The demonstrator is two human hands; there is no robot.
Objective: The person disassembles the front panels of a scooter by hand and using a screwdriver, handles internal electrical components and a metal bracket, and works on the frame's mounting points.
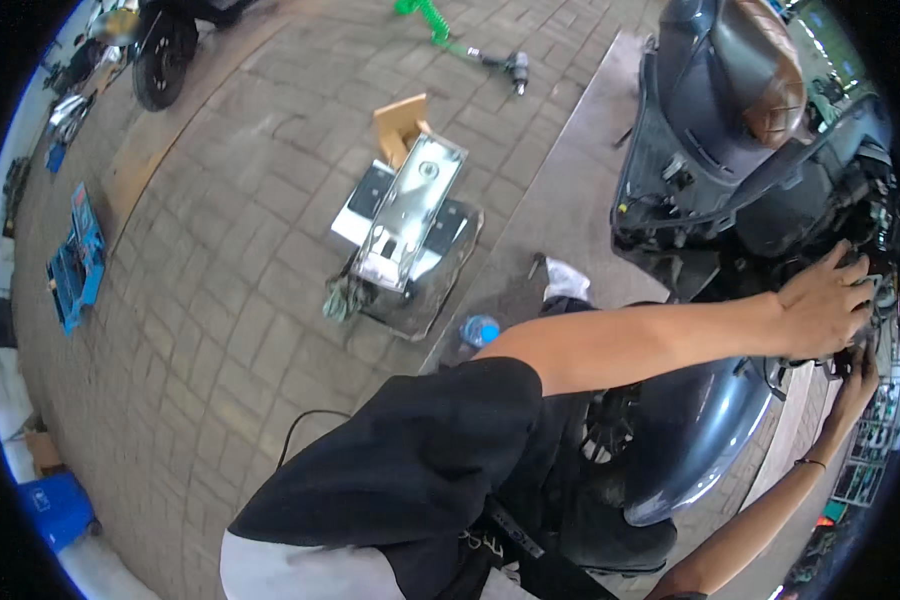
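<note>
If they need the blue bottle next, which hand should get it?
Probably the left hand: the blue bottle is beside the left arm, which lies between it and the right hand.

A loose black sleeve [400, 440] with a wide, plain opening covers the left upper arm, its cloth creased in soft folds. Behind it the top turns to a pale grey-white panel [305, 572], so the garment is two-toned. Light printed marks [482, 543] show on the dark front, near a black strap [515, 528]. The left forearm [660, 345] is bare; around the right wrist sits a thin, dark band [810, 462]. The left fingers [858, 295] and right fingers [868, 364] are uncovered
</note>
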